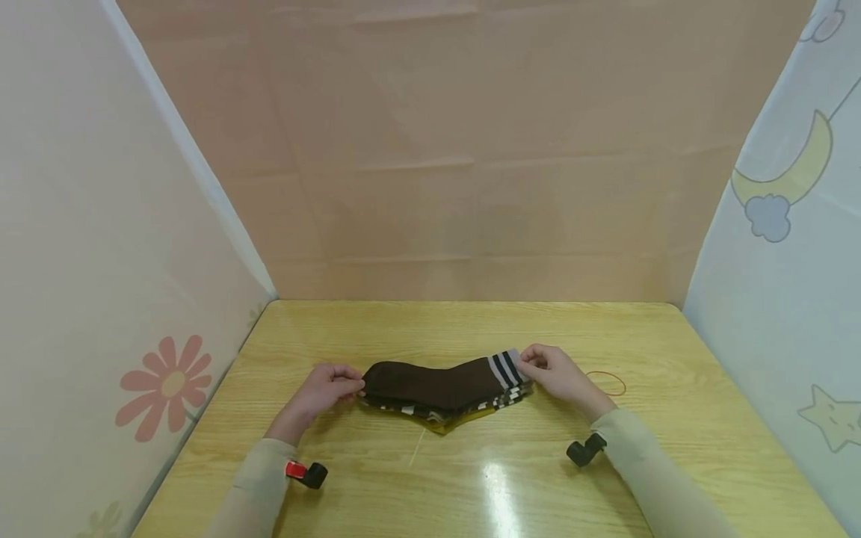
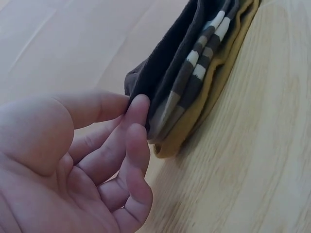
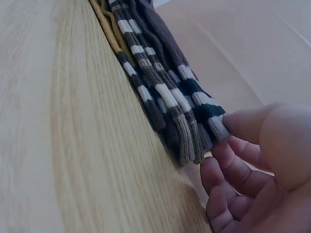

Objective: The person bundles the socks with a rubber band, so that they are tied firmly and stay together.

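A stack of socks lies on the wooden table, with a dark brown sock [image 1: 430, 382] on top, its cuff striped grey and black. Under it show brown-and-white patterned socks [image 2: 191, 68] and a mustard yellow sock [image 2: 206, 97] at the bottom. My left hand [image 1: 329, 388] pinches the toe end of the brown sock between thumb and forefinger. At the opposite end, my right hand [image 1: 554, 371] pinches the striped cuff [image 3: 206, 109] of that same sock. The lower layers' cuffs hang just beside the right fingertips.
A thin red rubber band [image 1: 608, 383] lies on the table [image 1: 377, 486] right of the right hand. A peach cloth wall [image 1: 471, 149] stands behind the table. Printed cloth walls rise on the left [image 1: 101, 224] and right [image 1: 780, 299].
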Action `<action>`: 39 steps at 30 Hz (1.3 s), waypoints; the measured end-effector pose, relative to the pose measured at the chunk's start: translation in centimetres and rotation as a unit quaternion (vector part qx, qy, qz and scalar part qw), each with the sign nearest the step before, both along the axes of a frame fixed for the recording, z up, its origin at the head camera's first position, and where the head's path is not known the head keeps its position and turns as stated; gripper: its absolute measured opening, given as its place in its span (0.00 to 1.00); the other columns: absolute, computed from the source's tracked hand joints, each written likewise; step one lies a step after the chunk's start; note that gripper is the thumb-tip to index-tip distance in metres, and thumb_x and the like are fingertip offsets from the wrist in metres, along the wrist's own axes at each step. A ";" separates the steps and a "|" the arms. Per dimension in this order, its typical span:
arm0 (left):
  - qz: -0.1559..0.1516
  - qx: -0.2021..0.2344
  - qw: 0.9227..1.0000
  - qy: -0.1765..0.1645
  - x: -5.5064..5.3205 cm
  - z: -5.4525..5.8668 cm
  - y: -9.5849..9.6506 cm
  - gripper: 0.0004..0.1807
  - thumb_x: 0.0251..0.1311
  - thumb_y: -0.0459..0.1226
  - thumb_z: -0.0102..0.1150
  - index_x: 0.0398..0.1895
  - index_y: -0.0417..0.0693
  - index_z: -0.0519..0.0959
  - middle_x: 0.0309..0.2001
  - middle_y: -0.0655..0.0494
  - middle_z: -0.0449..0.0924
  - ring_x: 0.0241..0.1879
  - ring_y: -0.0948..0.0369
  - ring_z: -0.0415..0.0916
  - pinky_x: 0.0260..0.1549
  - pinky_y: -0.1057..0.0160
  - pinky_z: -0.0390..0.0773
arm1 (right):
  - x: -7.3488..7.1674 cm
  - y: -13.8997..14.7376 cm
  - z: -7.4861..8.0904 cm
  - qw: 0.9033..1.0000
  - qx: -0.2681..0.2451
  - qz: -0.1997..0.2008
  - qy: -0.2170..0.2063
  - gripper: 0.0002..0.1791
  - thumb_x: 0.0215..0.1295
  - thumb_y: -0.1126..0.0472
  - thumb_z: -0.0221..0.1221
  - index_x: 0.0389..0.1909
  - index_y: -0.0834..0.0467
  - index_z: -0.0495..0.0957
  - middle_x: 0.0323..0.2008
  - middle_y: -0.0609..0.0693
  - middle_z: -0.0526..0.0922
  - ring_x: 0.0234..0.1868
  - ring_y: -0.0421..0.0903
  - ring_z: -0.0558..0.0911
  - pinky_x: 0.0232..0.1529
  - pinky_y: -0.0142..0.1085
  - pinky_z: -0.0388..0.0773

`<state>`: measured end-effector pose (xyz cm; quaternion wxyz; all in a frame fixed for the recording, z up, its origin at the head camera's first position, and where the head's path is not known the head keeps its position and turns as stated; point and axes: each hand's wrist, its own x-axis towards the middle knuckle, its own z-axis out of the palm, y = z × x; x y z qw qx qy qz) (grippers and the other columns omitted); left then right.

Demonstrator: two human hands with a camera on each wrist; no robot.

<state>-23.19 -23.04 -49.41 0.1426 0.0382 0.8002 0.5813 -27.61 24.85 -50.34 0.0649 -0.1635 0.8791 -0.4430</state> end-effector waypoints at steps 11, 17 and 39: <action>0.025 -0.018 0.999 0.009 -0.1 -0.4 0.2 0.10 0.73 0.34 0.63 0.48 0.34 0.84 0.38 0.49 0.89 0.37 0.58 0.84 0.37 0.61 0.83 | 0.3 -0.3 -0.1 1.000 0.017 -0.001 0.002 0.08 0.78 0.57 0.61 0.45 0.59 0.82 0.37 0.49 0.84 0.39 0.45 0.80 0.41 0.35 0.77; 0.040 -0.028 0.999 0.006 -0.3 -0.6 0.2 0.09 0.73 0.34 0.63 0.47 0.36 0.85 0.37 0.50 0.89 0.35 0.57 0.83 0.35 0.61 0.81 | 0.8 -0.6 0.4 1.000 0.019 0.002 0.008 0.09 0.78 0.58 0.61 0.45 0.61 0.80 0.38 0.50 0.83 0.39 0.46 0.80 0.40 0.35 0.77; 0.059 -0.100 0.991 0.069 -0.3 1.3 1.3 0.18 0.73 0.37 0.64 0.60 0.39 0.78 0.48 0.46 0.81 0.41 0.53 0.79 0.33 0.57 0.78 | 0.9 0.1 0.3 0.999 0.033 -0.018 0.023 0.07 0.77 0.56 0.63 0.45 0.56 0.81 0.37 0.47 0.83 0.38 0.44 0.80 0.41 0.35 0.77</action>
